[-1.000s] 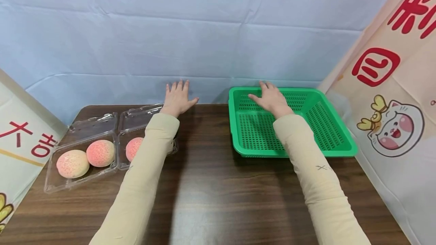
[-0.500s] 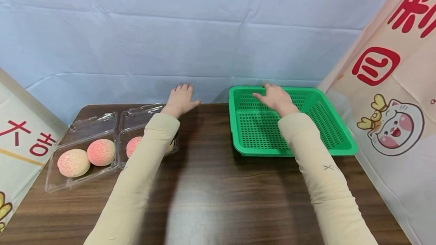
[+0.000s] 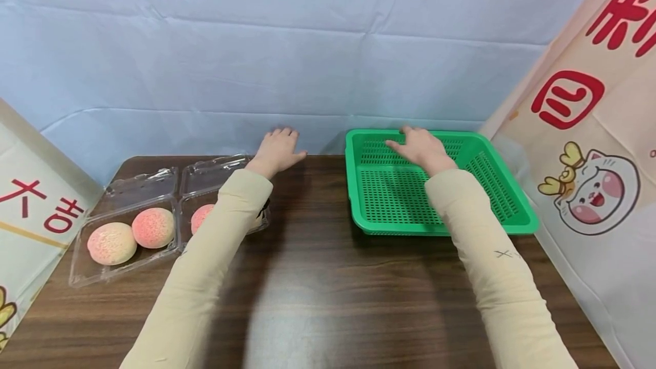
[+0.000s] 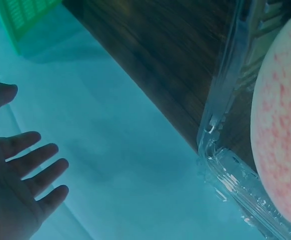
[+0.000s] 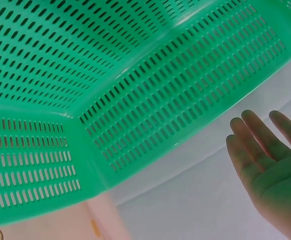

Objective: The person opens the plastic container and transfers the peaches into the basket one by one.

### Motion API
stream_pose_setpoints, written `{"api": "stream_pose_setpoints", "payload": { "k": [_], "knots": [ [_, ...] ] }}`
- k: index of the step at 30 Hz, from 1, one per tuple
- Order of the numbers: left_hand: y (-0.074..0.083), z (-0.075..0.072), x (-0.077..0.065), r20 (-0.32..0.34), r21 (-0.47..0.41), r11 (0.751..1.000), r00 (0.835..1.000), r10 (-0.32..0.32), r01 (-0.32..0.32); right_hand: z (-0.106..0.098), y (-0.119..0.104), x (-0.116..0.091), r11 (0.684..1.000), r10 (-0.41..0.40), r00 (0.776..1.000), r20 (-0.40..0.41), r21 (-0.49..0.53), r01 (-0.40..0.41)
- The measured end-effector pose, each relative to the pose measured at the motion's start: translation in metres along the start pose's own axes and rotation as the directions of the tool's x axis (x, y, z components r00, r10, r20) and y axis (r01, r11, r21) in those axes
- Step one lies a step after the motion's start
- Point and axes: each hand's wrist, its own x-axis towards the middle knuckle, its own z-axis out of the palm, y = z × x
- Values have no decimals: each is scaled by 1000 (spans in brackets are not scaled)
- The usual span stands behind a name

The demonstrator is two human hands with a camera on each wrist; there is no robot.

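Observation:
My left hand (image 3: 278,151) is over the back of the table, palm down, fingers spread and holding nothing. In the left wrist view its fingers (image 4: 40,162) are loosely extended, apart from the clear plastic clamshell box (image 4: 223,170) and a large pink-speckled peach (image 4: 283,125). Above the green basket (image 3: 400,226) hovers my right hand (image 3: 422,150), relaxed, with nothing in its grasp. The right wrist view has the same hand (image 5: 273,170) beyond the basket's rim. Two peaches (image 3: 154,228) sit in the left box; another peach (image 3: 201,218) is partly hidden behind my left sleeve.
The lidded clear boxes (image 3: 176,246) stand open side by side at the table's left. A dark wood table (image 3: 318,300) runs up to a pale blue cloth backdrop (image 3: 307,61). Printed banners (image 3: 589,198) flank both sides.
Both hands have drifted slightly right, and the fingers have become less spread and more relaxed. The peaches, boxes and basket stay in place.

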Motion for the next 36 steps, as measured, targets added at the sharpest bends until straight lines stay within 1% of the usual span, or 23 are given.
{"api": "stream_pose_setpoints", "payload": {
  "k": [4,11,18,27,36],
  "knots": [
    [4,0,-2,22,4,1000,1000,12,-12,-2,3,-2,1000,8,1000,14,-13,-8],
    [10,-2,-3,26,20,999,999,44,-45,-4,10,-4,999,19,999,41,-30,-17],
    [13,-3,-4,58,15,998,996,67,-68,-6,18,-8,999,27,999,40,-36,-26],
    [13,-4,-6,67,37,995,993,93,-96,-8,30,-15,998,19,999,34,-67,-16],
    [13,-8,-9,78,50,991,990,121,-125,-11,38,-21,998,14,999,28,-69,-12]
  ]
}}
